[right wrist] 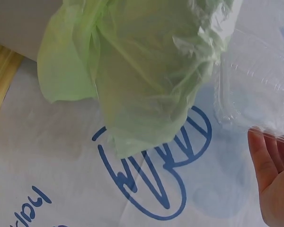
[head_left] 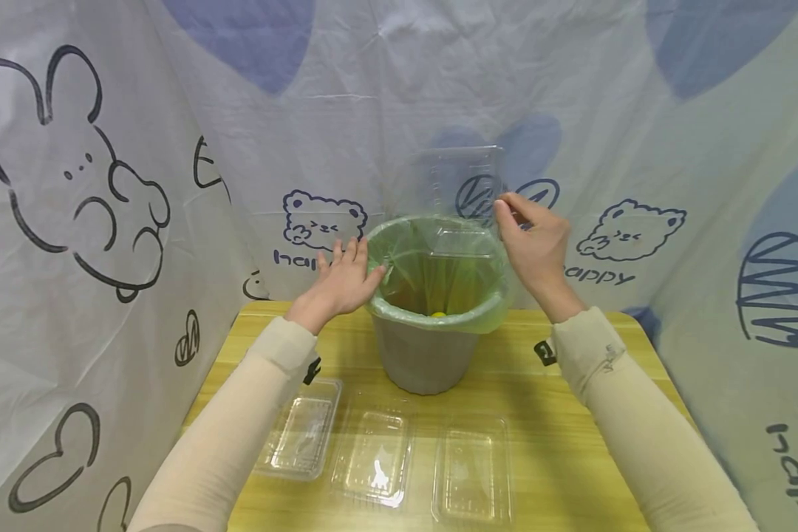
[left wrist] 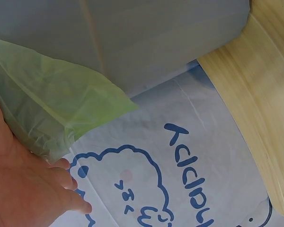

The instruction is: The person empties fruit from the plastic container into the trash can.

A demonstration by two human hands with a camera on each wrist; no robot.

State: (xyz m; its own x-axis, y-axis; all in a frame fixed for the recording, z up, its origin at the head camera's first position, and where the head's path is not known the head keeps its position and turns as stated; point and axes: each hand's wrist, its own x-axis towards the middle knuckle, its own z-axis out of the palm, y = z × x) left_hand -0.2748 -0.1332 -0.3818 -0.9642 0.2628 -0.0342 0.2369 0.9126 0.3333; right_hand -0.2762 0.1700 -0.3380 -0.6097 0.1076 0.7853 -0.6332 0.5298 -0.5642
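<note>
A transparent plastic food container (head_left: 467,174) stands tilted above the far right rim of a grey bin (head_left: 425,358). My right hand (head_left: 537,235) pinches its right edge between thumb and fingers; the right wrist view also shows these fingers (right wrist: 260,153) at the container's edge (right wrist: 225,101). A green bag (head_left: 399,255) lines the bin and folds down over its rim. At the bin's left rim, my left hand (head_left: 343,284) touches the bag with its fingers spread. Something small and yellow (head_left: 438,315) shows inside the bag; the rest of the contents is hard to make out.
Three transparent containers lie in a row on the wooden table (head_left: 558,458) in front of the bin: left (head_left: 304,436), middle (head_left: 375,451) and right (head_left: 472,469). A printed white cloth (head_left: 386,96) hangs behind and along both sides.
</note>
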